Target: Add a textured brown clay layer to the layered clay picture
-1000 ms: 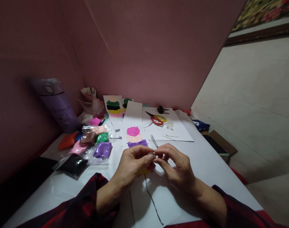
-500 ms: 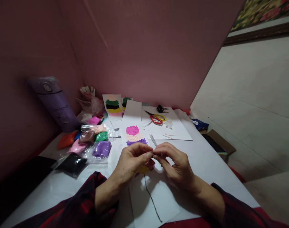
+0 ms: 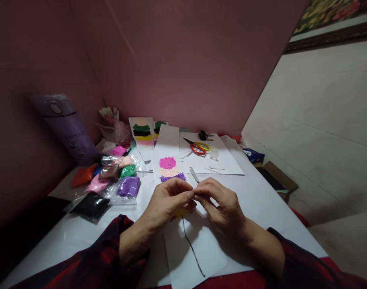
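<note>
My left hand (image 3: 173,200) and my right hand (image 3: 221,202) meet above the paper, thumbs and forefingers pinched together tip to tip. What lies between the fingertips is too small to make out. Below them is a white sheet (image 3: 198,253) with a thin black line (image 3: 192,247) running down it. Past my hands the sheet carries textured bands of magenta (image 3: 167,162), pale peach (image 3: 168,172) and purple (image 3: 173,177); a yellow patch (image 3: 180,212) shows partly under my left hand. Just beyond my right fingers lies a tool with a ridged metal handle (image 3: 193,174), its near end hidden.
Bags of coloured clay, including purple (image 3: 128,187) and black (image 3: 91,205), lie at left near a purple bottle (image 3: 70,132). Scissors (image 3: 198,147), keys (image 3: 203,135) and thin sticks (image 3: 215,169) rest on white paper at the back. Banded cards (image 3: 142,134) lean by the wall.
The view has shifted slightly. Both hands keep nearly the same pose, fingertips still pinched together over the sheet.
</note>
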Tool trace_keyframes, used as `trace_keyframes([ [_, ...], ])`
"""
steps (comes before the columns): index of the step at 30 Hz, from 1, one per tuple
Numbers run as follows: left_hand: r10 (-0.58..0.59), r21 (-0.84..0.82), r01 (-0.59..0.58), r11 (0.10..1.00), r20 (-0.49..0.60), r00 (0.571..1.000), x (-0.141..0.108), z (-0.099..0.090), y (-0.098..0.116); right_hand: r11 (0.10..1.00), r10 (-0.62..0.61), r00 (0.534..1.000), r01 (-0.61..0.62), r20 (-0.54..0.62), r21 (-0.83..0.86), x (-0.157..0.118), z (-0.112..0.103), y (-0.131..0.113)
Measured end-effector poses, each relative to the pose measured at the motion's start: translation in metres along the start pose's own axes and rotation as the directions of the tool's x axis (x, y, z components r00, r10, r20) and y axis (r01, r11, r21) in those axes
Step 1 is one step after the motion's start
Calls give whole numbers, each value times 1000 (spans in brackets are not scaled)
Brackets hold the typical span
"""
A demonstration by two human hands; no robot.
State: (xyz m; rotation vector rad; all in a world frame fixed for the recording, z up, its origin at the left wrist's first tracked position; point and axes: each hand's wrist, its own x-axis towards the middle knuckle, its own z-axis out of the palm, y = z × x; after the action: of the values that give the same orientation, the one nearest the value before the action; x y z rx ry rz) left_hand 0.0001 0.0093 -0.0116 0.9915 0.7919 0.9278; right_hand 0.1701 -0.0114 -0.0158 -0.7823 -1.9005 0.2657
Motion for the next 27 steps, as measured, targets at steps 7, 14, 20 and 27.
trace_keyframes([
  [7,27,-30,-28,999,-37,999,-1,1,-1,1000,-5,1000,5,13,-5,0,0,0],
  [14,14,-3,-14,1000,-20,1000,0,0,-1,1000,-25,999,24,41,19,0,0,1],
  [20,22,25,-20,999,-51,998,-5,8,11,998,43,999,-41,32,-42,0,2,2],
  [27,52,-125,-56,991,-38,998,-10,7,15,937,342,936,-333,-80,108,-1,1,6],
])
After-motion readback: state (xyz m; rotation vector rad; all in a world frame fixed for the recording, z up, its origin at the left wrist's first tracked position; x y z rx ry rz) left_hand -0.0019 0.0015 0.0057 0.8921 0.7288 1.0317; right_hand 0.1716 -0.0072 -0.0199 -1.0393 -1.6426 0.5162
